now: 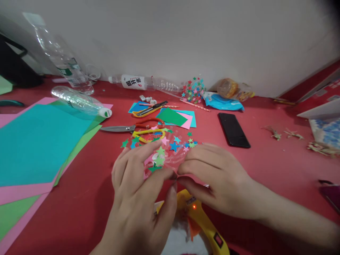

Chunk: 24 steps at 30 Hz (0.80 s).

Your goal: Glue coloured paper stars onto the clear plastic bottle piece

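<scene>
My left hand (135,194) and my right hand (223,177) meet over the near middle of the table, thumbs and forefingers pinched tip to tip. Whatever lies between the fingertips is too small to make out. Just beyond them, paper stars (160,156) in green, pink and blue are scattered among clear plastic strips (176,156). Below my hands is a yellow glue gun (204,216) with a glowing red light, partly hidden by my fingers. Scissors (119,129) with red and yellow handles lie open behind the stars.
Large coloured paper sheets (39,141) and a clear bottle (77,101) are at left. A utility knife (148,109) rests near small paper pieces (174,117). A black phone (233,130) lies right of centre. Bottles, a star-covered piece (193,90) and a blue packet (224,102) line the wall.
</scene>
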### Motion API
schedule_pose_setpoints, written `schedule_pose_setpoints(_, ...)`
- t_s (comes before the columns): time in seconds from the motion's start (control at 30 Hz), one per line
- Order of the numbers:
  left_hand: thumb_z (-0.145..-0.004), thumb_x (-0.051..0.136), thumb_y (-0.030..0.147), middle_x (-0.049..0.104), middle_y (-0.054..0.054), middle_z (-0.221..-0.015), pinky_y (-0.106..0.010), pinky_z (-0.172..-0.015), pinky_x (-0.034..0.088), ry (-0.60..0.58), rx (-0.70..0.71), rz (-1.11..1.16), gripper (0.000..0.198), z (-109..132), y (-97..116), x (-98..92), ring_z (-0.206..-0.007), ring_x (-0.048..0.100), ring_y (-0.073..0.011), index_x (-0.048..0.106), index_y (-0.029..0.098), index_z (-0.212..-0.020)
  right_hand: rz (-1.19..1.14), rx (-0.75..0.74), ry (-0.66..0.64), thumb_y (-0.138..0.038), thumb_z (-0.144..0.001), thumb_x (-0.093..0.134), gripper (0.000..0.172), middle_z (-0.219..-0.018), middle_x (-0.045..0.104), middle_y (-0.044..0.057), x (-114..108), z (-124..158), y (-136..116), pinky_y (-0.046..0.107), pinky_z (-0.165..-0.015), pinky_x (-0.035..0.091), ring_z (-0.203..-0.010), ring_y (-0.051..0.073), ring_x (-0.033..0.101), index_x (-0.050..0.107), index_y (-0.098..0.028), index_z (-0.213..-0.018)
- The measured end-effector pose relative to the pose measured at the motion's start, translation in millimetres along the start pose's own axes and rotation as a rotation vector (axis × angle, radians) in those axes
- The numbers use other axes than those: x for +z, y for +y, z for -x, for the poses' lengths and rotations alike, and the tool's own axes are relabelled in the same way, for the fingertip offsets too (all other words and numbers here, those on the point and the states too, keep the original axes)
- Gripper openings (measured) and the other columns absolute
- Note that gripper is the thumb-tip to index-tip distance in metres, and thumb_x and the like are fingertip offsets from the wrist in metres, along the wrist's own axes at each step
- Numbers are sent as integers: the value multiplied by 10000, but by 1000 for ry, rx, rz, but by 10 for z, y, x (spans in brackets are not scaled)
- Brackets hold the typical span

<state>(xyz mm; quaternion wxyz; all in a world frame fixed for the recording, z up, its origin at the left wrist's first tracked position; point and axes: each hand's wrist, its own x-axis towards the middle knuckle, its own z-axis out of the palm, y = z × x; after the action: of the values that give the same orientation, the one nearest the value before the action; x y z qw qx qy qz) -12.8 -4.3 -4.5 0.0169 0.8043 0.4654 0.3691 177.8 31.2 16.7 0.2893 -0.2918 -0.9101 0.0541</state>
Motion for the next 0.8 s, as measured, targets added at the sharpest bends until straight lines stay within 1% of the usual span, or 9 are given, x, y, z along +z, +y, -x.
schedule_pose_setpoints(0.17, -809, 526, 118, 451, -124, -1399, -647, -1049, 299, -14, -12, 2, 228, 9, -24, 3, -1230, 453, -347, 598, 239, -988, -41, 25, 0, -146, -926, 558, 101, -838, 665, 42, -2, 5, -17, 292, -729, 435, -794, 154, 584, 647, -120, -888)
schedule_pose_setpoints(0.33, -809, 532, 134, 454, -113, -1396, -685, -1073, 276, -19, -36, 15, 229, 9, -32, 10, -1247, 453, -356, 611, 244, -993, -79, 52, -2, -154, -949, 525, 145, -821, 649, 29, 3, -16, -27, 273, -694, 412, -764, 134, 556, 645, -131, -871)
schedule_pose_setpoints(0.47, -803, 546, 159, 471, -86, -1392, -711, -1102, 234, -7, -60, 15, 211, 6, -19, 5, -1257, 466, -358, 623, 269, -966, -104, 59, 1, -147, -939, 534, 140, -804, 636, 27, 6, -21, -36, 270, -674, 402, -744, 129, 536, 641, -125, -852)
schedule_pose_setpoints(0.63, -805, 542, 154, 482, -87, -1385, -733, -1108, 211, -26, -82, 23, 224, 6, -23, -14, -1268, 462, -370, 641, 279, -963, -80, 59, 7, -142, -932, 529, 146, -797, 635, 29, 12, -32, -51, 276, -664, 403, -726, 132, 529, 645, -124, -845)
schedule_pose_setpoints(0.73, -808, 538, 154, 489, -68, -1398, -729, -1117, 213, -16, -92, 31, 207, 2, -32, -22, -1284, 459, -375, 650, 283, -925, -65, 42, 18, -136, -928, 529, 135, -822, 654, 40, 17, -30, -54, 286, -696, 416, -754, 142, 547, 650, -120, -871)
schedule_pose_setpoints(0.8, -816, 535, 154, 482, -63, -1414, -725, -1102, 250, -13, -105, 27, 188, -1, -39, -24, -1299, 444, -377, 649, 278, -900, -56, 36, 23, -139, -928, 530, 132, -825, 657, 43, 17, -26, -53, 288, -701, 416, -761, 144, 548, 649, -120, -876)
